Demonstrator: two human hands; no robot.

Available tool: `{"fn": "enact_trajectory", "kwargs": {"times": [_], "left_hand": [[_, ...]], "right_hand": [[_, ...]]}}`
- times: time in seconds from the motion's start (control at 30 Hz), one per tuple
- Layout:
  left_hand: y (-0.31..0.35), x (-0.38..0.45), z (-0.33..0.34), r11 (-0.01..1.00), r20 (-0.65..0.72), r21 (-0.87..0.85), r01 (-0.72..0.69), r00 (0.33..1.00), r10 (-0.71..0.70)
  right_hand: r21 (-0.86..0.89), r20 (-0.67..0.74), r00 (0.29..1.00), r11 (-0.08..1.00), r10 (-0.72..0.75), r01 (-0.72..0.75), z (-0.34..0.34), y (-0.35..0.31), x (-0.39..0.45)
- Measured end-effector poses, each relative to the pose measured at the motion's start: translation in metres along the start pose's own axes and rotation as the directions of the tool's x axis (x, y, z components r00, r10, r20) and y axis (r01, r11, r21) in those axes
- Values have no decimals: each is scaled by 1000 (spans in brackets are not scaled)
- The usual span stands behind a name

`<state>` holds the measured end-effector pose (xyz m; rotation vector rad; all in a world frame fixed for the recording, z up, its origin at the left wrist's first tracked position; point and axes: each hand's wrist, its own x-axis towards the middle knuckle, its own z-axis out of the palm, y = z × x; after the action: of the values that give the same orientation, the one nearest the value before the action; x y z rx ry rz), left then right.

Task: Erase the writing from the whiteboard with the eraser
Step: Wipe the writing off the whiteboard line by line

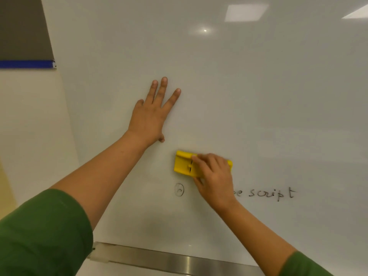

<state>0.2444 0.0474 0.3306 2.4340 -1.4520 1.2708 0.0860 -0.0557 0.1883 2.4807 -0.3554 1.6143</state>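
Now right hand (214, 180) presses eraser (186, 164) above writing (272, 193); whiteboard (258, 96) bare above.

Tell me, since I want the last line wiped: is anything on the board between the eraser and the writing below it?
Nothing visible is. The yellow eraser, held by the right hand, sits just above the circled mark and the word "script", with bare whiteboard between. The left hand rests flat higher up, out of the way.
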Motion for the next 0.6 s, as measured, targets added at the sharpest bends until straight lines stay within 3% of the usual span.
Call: {"fn": "enact_trajectory", "kwargs": {"times": [0.13,0.3,0.4,0.6], "left_hand": [[-8,-2,3,998,-3,34,-44,999,45],[-20,-2,8,996,-48,17,-90,995,90],[-24,-2,8,994,-62,20,-110,992,111],[-23,-4,9,995,-45,21,-101,994,102]], "right_hand": [[-16,109,994,999,-31,33,1,5,-27],[31,-136,980,989,145,-143,-20,19,14],[48,-177,976,991,128,-121,-13,3,42],[-37,94,991,995,-91,94,20,-21,-1]]}}
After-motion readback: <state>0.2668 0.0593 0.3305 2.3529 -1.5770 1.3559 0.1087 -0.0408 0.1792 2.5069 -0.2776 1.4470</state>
